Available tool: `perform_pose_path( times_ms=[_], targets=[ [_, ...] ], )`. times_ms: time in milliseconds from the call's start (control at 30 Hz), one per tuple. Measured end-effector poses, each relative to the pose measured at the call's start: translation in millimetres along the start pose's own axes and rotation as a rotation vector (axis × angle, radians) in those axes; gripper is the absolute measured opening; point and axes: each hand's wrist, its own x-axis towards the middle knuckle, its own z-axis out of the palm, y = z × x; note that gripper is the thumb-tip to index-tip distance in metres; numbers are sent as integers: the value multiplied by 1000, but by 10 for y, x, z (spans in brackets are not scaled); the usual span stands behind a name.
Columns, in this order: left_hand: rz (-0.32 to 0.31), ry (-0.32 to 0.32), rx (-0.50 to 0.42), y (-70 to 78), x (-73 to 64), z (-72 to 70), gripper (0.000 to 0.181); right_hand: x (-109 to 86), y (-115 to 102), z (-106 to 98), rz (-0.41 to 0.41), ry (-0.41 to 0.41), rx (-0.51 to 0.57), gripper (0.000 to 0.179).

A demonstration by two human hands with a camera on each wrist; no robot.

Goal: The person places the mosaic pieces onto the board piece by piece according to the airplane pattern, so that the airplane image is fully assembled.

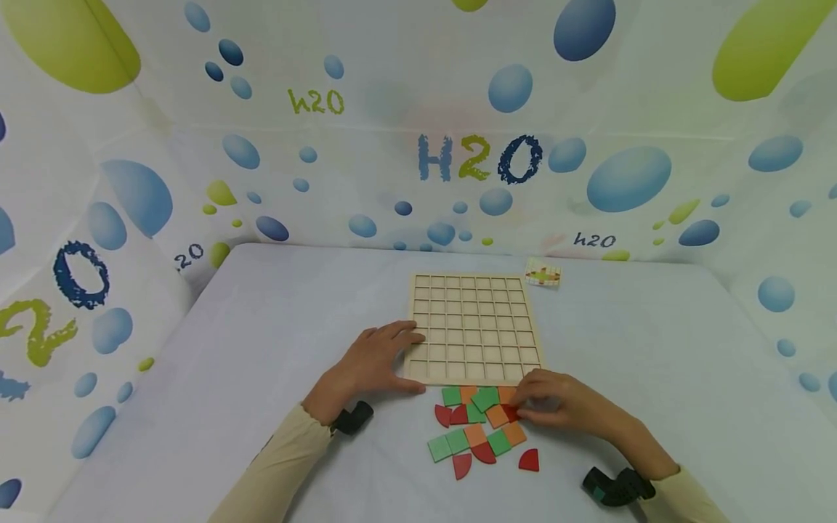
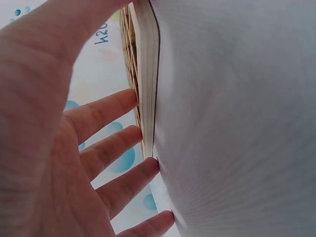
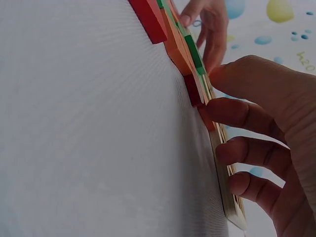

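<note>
While the left hand [image 1: 373, 359] lies with its fingers extended and spread against the left edge of the grid board [image 1: 472, 321], touching that edge without gripping it, the board itself rests flat on the white cloth [image 1: 222, 378], and every compartment I can see is unfilled. Just off the board's near edge lies a loose group of flat tiles: green squares [image 1: 439, 449], orange squares [image 1: 474, 434] and red quarter-rounds [image 1: 462, 466], several touching or overlapping. One outlying red quarter-round [image 1: 529, 460] sits apart from the group, farther from the board. Just beside the board's far right corner is a small card [image 1: 543, 274] printed with a coloured figure. At the board's near right corner, the right hand [image 1: 564, 401] reaches in among the closest tiles, fingers loosely bent, thumb and forefinger parted; from where I stand, no tile shows clasped between them. In my judgement, the step in hand is tile selection, with the board steadied from its left side. The next move calls for closing thumb and forefinger on one tile's edges, separating it from its neighbours, and seating it flat in a compartment of the board.
</note>
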Motion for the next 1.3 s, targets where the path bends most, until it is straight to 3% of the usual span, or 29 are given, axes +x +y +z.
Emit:
perform_pose_path(
  times_ms=[200,567,833,1100,1300],
  targets=[
    [5,7,-5,11,-3,-29,76,4,-12,-10,-13,-24,-33,20],
    [2,6,-12,8,0,-35,75,1,-58,-4,67,-85,-117,27],
    [0,-2,-11,2,17,-25,74,20,-70,-4,6,-69,-104,18],
    [3,-4,-10,-4,4,-19,75,14,-81,-7,38,-96,-79,18],
    [1,-3,-12,-7,2,-1,75,4,-65,4,-6,-71,-33,18]
  ],
)
